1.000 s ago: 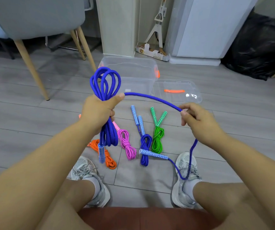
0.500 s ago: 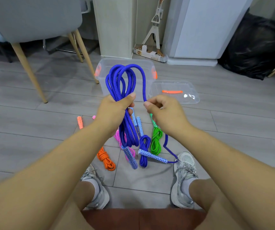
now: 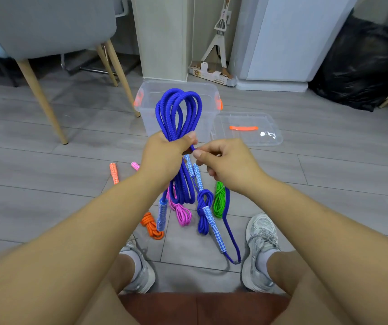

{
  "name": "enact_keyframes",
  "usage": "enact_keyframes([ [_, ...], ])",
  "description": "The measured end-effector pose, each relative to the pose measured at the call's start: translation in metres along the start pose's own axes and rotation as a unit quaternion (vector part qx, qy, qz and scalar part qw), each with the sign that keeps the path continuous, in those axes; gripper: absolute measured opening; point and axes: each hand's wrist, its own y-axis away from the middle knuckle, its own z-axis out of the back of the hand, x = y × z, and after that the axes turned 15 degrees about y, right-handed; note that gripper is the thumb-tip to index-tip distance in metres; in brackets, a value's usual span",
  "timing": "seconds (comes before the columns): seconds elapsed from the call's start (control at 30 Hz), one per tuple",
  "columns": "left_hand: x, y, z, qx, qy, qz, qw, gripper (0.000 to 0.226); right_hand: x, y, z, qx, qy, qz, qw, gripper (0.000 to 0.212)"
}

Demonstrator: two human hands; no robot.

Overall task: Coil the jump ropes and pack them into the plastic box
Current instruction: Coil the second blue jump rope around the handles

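The left grip (image 3: 162,158) is curled tight round the looped blue rope (image 3: 167,113) while the right grip (image 3: 228,165) pinches its loose strand.

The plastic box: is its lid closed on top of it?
No, the lid lies flat beside the open plastic box, to its right.

Home interior: grey plank floor (image 3: 329,165), grey padded chair (image 3: 47,24) on wooden legs, white appliance (image 3: 289,36) against wall, black rubbish bag (image 3: 361,66), cardboard box (image 3: 211,75) on floor by pillar (image 3: 162,36).
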Motion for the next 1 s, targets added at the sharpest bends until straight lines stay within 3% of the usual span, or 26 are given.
enact_keyframes([
  [0.2,-0.008,-0.005,0.022,-0.008,0.115,0.019,0.993,0.019,-0.035,0.012,0.015,0.058,0.014,-0.017,0.998,0.016],
  [0.33,-0.007,-0.012,0.039,-0.036,0.117,-0.004,0.992,0.027,-0.064,0.026,0.025,0.091,0.113,-0.03,0.989,0.025],
  [0.5,-0.014,-0.023,0.053,-0.073,0.17,-0.017,0.983,0.015,-0.094,0.033,0.036,0.11,0.201,-0.082,0.97,0.019],
  [0.6,-0.01,-0.022,0.05,-0.064,0.12,-0.023,0.99,0.02,-0.093,0.031,0.032,0.101,0.227,-0.085,0.965,0.011],
  [0.73,0.0,-0.02,0.044,-0.056,-0.032,-0.058,0.996,0.024,-0.062,0.028,0.027,0.112,0.258,-0.03,0.959,0.011],
  [1.0,0.009,-0.001,0.018,0.04,-0.161,-0.082,0.983,0.031,-0.003,0.017,0.019,0.117,0.102,0.02,0.988,0.028],
])
